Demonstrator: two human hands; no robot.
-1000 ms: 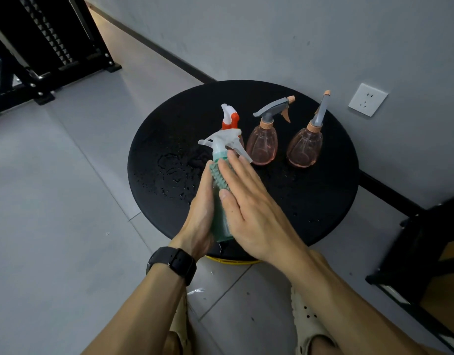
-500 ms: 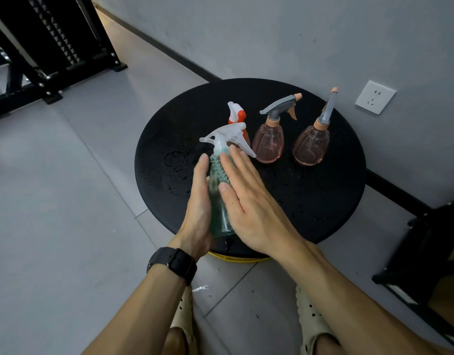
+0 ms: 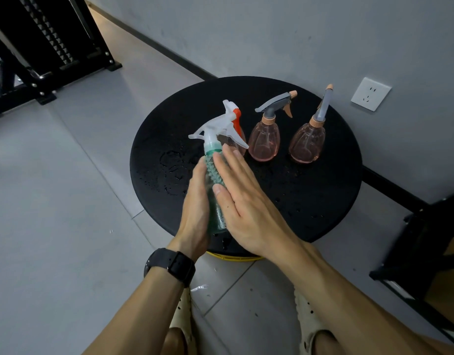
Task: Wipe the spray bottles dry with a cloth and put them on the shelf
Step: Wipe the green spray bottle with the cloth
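A green see-through spray bottle (image 3: 217, 216) with a white trigger head stands tilted over the near side of the round black table (image 3: 310, 196). My left hand (image 3: 195, 211) grips its left side. My right hand (image 3: 246, 208) lies flat, fingers straight, pressing a knobbly green cloth (image 3: 215, 172) against the bottle's right side. Behind them stands a bottle with a white and orange trigger (image 3: 234, 116), mostly hidden. Two pink bottles (image 3: 264, 142) (image 3: 306, 144) with grey heads stand farther right.
Water drops (image 3: 172, 165) lie on the table's left part. A black metal rack (image 3: 41, 47) stands at the far left on the tiled floor. Another black frame (image 3: 425, 239) stands at the right by the wall. A wall socket (image 3: 371, 94) sits behind the table.
Both hands stay pressed around the green bottle, and it has moved a little away from me over the table. The other bottles have not moved.
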